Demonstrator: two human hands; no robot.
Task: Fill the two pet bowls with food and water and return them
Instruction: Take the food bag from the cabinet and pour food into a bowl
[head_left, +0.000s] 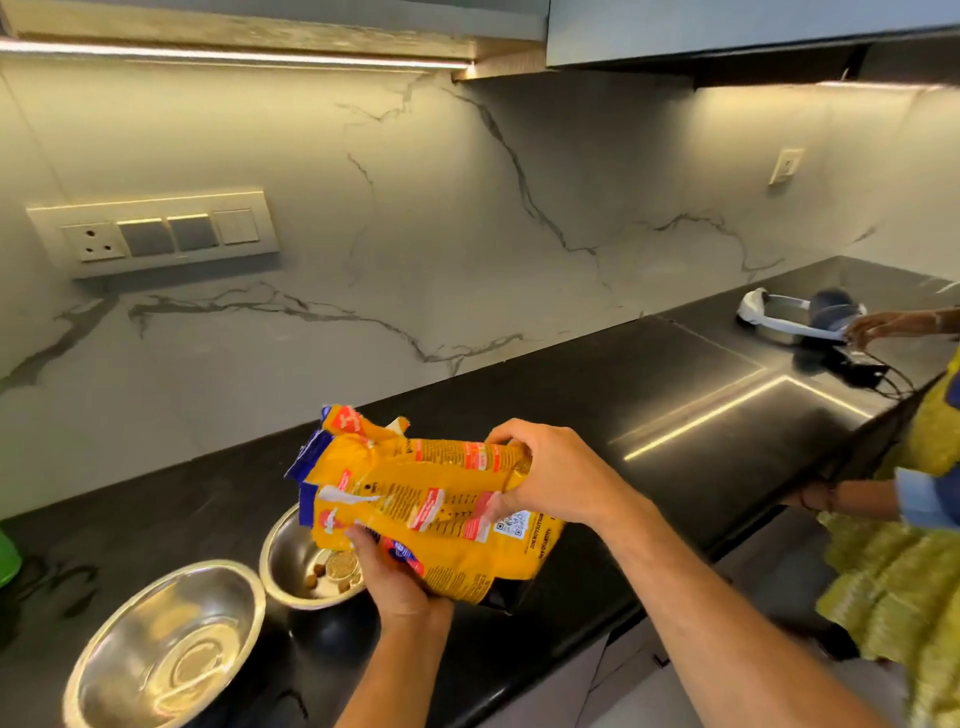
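The right hand (550, 478) is closed over the bottom end of a crinkled yellow plastic pet-food bag (426, 499), fingers curled over its top edge and thumb underneath. The left hand (389, 577), below and nearer the person, pinches the bag's lower edge close to the torn-open mouth, which points left and downward. Between them the bag lies tipped on its side, held clear of the black polished stone surface (597, 395).

Directly under the left hand's fingers sits a small round steel bowl (291, 561), holding only a few brown kibble pieces (332, 571) on its bottom, so filling looks barely begun. Further left of that hand, nearer the surface's front edge, stands a larger shiny steel bowl (171, 644); whether there is water in it I cannot tell.

The bag looks soft and floppy, its film slick and creased, and its load will likely shift suddenly as it tips. Holding the closed end high while steering the mouth with a pinch beside the opening seems the sound grip. The bowls are stiff and light, best lifted by their rims, and likely to skid on the glossy surface.

Well beyond the right hand, another person's hand (878, 327) reaches toward items on the surface.
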